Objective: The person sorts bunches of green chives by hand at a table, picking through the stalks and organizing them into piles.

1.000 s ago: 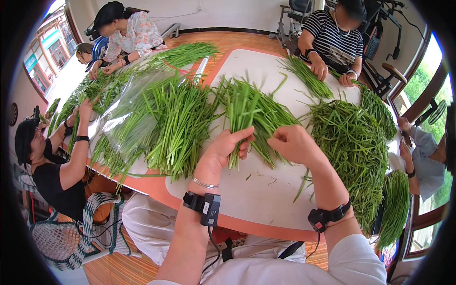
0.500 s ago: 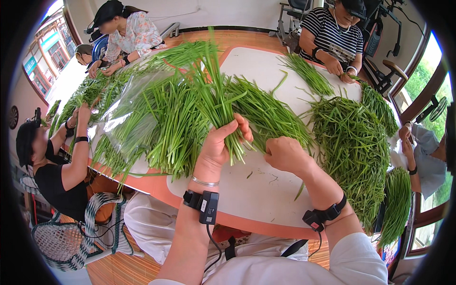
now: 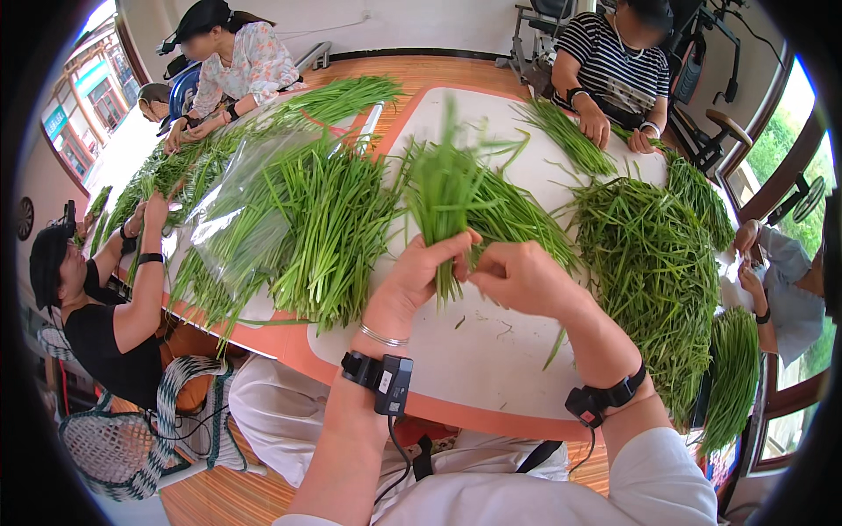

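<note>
Upright in my left hand (image 3: 417, 270) is a bunch of garlic chives (image 3: 441, 188), gripped near its pale lower ends. Its leafy tops are smeared by motion. My right hand (image 3: 531, 276) is right beside those lower ends, thumb and fingers drawn together in a pinch; what lies between the fingertips is hidden. Behind the bunch, loose garlic chives (image 3: 522, 219) lie on the white table (image 3: 438, 355). To the left, a thick row of garlic chives (image 3: 338, 232) lies with its cut ends toward me, partly beside a clear plastic sheet (image 3: 237, 206).
A big heap of greens (image 3: 649, 272) covers the table's right side, with another bundle (image 3: 732, 377) hanging near its edge. Co-workers handle greens around the table. At lower left stands a woven chair (image 3: 132, 447). Small trimmings (image 3: 495, 324) dot the tabletop before me.
My left hand has carried the bunch rightward, up to my right hand. The right hand's fingers have come to the stems. At back right, a co-worker's hand has shifted onto the greens there.
</note>
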